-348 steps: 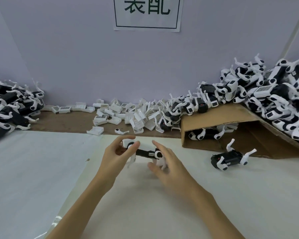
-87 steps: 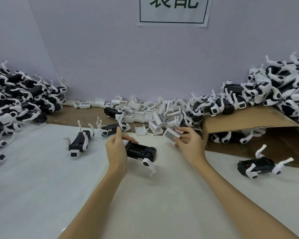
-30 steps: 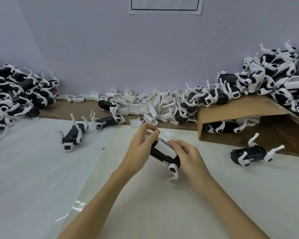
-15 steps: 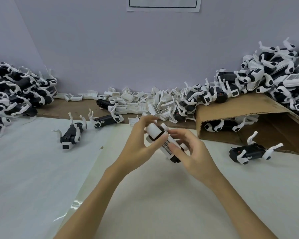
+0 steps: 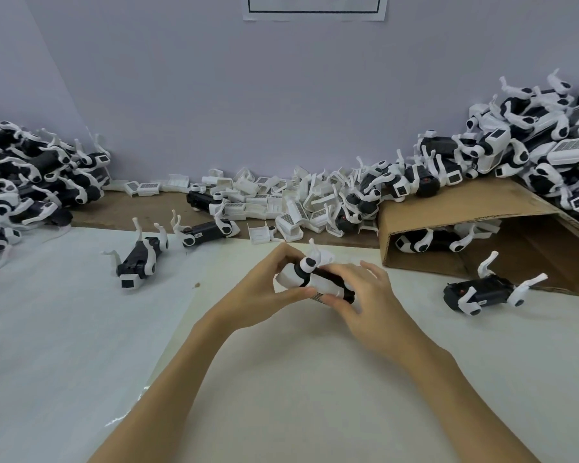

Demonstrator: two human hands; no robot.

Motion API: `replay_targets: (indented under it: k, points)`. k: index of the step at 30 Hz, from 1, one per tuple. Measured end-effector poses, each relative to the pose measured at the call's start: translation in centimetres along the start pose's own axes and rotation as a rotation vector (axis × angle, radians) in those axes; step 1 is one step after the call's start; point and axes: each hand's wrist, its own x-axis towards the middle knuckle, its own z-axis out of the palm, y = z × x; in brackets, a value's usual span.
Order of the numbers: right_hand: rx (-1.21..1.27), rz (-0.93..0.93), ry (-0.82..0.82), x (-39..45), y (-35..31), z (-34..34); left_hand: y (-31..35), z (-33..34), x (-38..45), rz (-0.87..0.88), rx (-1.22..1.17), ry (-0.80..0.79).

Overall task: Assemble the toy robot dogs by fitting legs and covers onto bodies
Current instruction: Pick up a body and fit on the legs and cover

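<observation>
Both hands, the left hand (image 5: 264, 289) and right hand (image 5: 365, 295), gripped the toy dog body (image 5: 328, 282) together, its white cover (image 5: 325, 285), loose a second earlier, now seated, suggesting this fitting neared completion.

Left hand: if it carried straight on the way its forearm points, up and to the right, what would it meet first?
Beyond the toy dog it grips, the left hand would probably meet the cardboard box; depth is unclear.

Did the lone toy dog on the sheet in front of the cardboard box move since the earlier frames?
No. The toy dog lies on the sheet, same pose, just in front of the cardboard box opening, as before; its shift in frame matches the box's, so only the camera moved.
</observation>
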Motion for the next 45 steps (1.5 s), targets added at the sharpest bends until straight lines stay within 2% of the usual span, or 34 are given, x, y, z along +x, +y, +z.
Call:
replay_targets:
  k: [3,7,12,17,22,29,38,45]
  points:
    - [-0.005,-0.039,-0.002,0.2,-0.3,0.1,-0.1,0.2,-0.2,-0.009,0.009,-0.031]
    - [0.001,-0.044,0.058,0.0,-0.2,0.1,-0.2,0.5,-0.2,0.007,0.135,-0.027]
    - [-0.112,-0.06,-0.017,0.1,0.1,-0.2,-0.3,0.4,-0.2,-0.024,0.136,-0.031]
    - [-0.072,-0.02,0.042,0.3,0.2,-0.1,0.1,0.7,-0.2,0.083,0.137,-0.008]
    - [-0.072,-0.014,0.027,0.0,0.0,0.1,0.3,0.7,-0.5,0.044,0.163,0.02]
    - [-0.1,0.029,0.039,0.1,-0.5,0.5,0.1,0.8,-0.3,0.092,0.384,0.062]
    - [-0.088,0.016,0.051,0.0,-1.0,0.2,0.5,0.8,-0.4,0.12,0.324,0.122]
    - [-0.103,-0.009,0.074,-0.2,-1.5,0.4,0.8,0.2,-0.5,0.045,0.294,0.1]
